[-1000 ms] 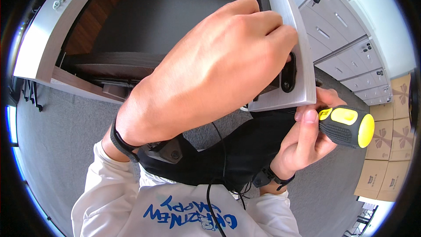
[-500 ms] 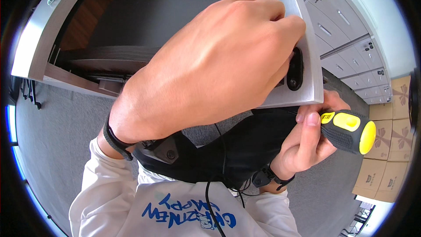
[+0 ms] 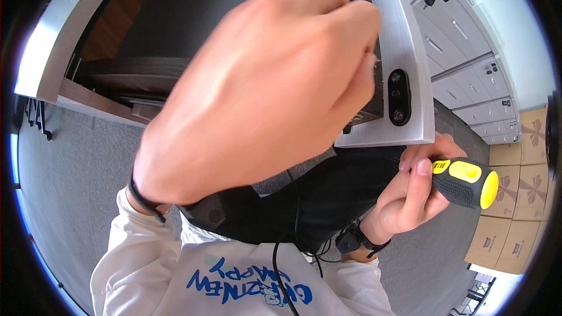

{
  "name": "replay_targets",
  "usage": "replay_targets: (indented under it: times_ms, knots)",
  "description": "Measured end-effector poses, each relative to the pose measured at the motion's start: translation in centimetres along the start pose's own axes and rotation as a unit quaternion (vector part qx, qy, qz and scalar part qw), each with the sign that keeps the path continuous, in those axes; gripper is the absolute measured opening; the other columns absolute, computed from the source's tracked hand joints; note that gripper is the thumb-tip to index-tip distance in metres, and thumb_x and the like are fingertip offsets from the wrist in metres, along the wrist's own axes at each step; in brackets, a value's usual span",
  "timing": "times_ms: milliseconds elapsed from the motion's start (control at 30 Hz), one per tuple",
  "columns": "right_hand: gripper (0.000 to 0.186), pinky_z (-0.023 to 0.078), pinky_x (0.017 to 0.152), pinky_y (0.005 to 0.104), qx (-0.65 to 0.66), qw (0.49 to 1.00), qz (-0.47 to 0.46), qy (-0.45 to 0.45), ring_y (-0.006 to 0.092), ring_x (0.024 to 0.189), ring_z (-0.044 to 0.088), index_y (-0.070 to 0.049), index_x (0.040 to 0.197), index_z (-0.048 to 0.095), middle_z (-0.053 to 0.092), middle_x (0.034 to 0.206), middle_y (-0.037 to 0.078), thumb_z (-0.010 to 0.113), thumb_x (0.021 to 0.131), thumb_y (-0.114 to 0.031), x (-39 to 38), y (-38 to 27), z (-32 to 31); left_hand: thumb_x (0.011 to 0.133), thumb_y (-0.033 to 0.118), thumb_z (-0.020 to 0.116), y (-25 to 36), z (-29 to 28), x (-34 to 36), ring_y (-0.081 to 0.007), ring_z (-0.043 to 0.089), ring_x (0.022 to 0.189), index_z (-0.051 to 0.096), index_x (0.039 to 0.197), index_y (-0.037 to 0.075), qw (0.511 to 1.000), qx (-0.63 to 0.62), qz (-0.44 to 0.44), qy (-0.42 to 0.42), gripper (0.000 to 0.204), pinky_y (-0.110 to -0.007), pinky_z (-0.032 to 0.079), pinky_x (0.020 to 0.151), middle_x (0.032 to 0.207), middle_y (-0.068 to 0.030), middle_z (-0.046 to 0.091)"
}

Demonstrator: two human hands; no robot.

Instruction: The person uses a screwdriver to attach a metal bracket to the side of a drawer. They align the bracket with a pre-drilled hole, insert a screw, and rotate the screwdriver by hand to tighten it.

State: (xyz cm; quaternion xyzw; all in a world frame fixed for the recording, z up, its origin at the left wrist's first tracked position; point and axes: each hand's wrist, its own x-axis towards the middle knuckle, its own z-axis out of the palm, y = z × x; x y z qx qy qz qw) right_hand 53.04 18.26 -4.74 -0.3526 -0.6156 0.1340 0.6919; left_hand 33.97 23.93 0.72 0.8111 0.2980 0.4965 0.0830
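My left hand (image 3: 275,82) is closed in front of an open drawer, its back toward me; whatever its curled fingers pinch, if anything, is hidden. Just right of its knuckles stands the drawer's pale front panel (image 3: 408,41). A black oval metal fitting (image 3: 399,97) with round recesses sits on that panel. Below the panel's near corner, my right hand (image 3: 407,202) grips a screwdriver (image 3: 465,178) with a black and yellow handle, its butt pointing right. The screwdriver's shaft is mostly hidden by my fingers.
The drawer's dark interior (image 3: 170,23) lies beyond my left hand. Grey cabinets (image 3: 462,52) with keys in their locks line the right, with stacked cardboard boxes (image 3: 500,237) nearer. My dark-clad legs (image 3: 328,193) are under the panel; a black cable (image 3: 284,275) crosses my shirt.
My left hand has pulled back leftward from the front panel, uncovering the whole black fitting. My right hand still holds the screwdriver, in almost the same place.
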Motion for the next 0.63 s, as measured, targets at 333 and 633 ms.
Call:
replay_targets:
  times_ms: [333,633]
  knots:
    - [0.021,0.033,0.065,0.0271,-0.072,0.988,0.124,0.05,0.0113,0.067,0.043,-0.002,0.105,0.054,0.045,0.073,0.006,0.057,0.087,-0.013,-2.5,-0.9,-1.8,0.071,0.008,0.063,5.7,-12.7,-5.7,-0.0166,0.054,0.063,0.062,0.077,0.003,0.971,0.234,-0.04,-0.008,0.007,-0.025,0.041,0.055,0.075,-0.0111,0.06]
    - [0.027,0.035,0.064,0.0195,-0.059,0.988,0.137,0.022,0.0098,0.072,0.047,-0.004,0.115,0.055,0.055,0.089,0.008,0.058,0.09,-0.016,-2.9,-0.1,-1.8,0.085,0.019,0.064,2.4,-22.6,-6.1,-0.0146,0.054,0.071,0.067,0.095,0.007,0.862,0.46,-0.19,0.095,0.015,-0.025,0.042,0.063,0.083,-0.0028,0.061]
